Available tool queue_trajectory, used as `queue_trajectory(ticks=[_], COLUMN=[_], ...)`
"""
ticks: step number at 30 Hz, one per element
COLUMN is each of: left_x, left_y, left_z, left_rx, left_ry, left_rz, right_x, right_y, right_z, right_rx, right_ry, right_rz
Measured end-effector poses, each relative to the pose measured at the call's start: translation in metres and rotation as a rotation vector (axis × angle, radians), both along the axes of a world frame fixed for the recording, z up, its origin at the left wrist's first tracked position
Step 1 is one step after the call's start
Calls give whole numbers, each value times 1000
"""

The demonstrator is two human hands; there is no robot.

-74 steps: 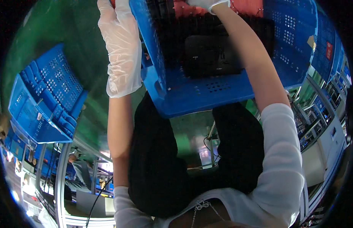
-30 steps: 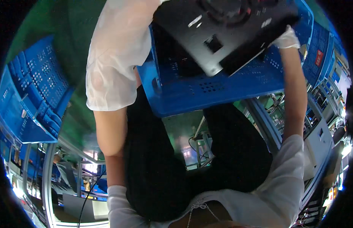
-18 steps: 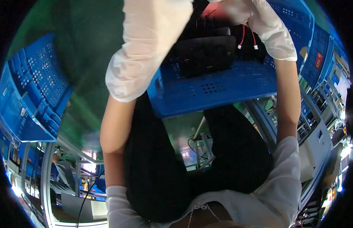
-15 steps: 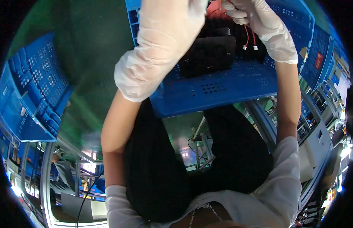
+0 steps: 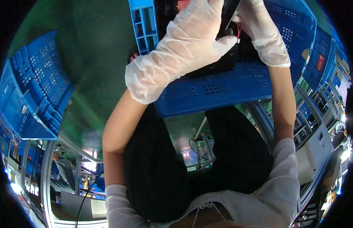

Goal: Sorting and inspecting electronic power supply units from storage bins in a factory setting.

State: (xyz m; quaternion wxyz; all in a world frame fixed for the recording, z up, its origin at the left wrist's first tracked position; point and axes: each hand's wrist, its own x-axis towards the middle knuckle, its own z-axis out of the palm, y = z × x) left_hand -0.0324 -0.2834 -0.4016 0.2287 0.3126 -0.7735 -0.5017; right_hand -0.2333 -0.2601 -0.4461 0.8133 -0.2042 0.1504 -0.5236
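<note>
My left hand (image 5: 201,32), in a thin white glove, is closed on a dark, flat, elongated part (image 5: 230,14) at the top edge of view. Its thumb points right beneath that part. My right hand (image 5: 255,22), gloved too, is closed just right of it, with red wires (image 5: 239,29) hanging below its curled fingers. A small white plug ends the wires. The fingertips of the right hand are mostly hidden. Below both hands, black box-shaped units (image 5: 218,67) lie in a perforated blue plastic crate (image 5: 214,91).
A second blue crate (image 5: 39,87) stands at the left, above the green floor (image 5: 96,49). More blue crates (image 5: 320,57) are at the right, beside metal frames (image 5: 309,106). My knees are under the crate's near edge. A person (image 5: 64,171) is at the far lower left.
My left hand has moved right and down, and a dark flat part now shows in it. My right hand has shifted slightly left, bringing the red wires along.
</note>
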Motion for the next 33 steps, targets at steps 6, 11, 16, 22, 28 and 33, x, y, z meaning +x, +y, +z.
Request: queue_trajectory(ticks=[6, 11, 16, 22, 28, 33], left_x=[12, 31, 34, 45, 36, 53], left_y=[8, -32, -29, -24, -25, -24], left_z=[-41, 43, -15, -6, -15, -22], left_rx=[-535, -72, -111, -148, -241, -239], left_ry=[205, 187, -243, -236, -222, -186], left_rz=[129, 566, 592, 652, 650, 675], right_x=[27, 4, -5, 21, 5, 52], right_y=[-6, -8, 8, -1, -7, 0], right_z=[1, -50, -109, -131, -170, -129], right_rx=[762, 515, 625, 193, -21, -1983], right_ry=[514, 328, 1423, 850, 1935, 2761], right_rz=[-309, -119, -238, -308, 9, 538])
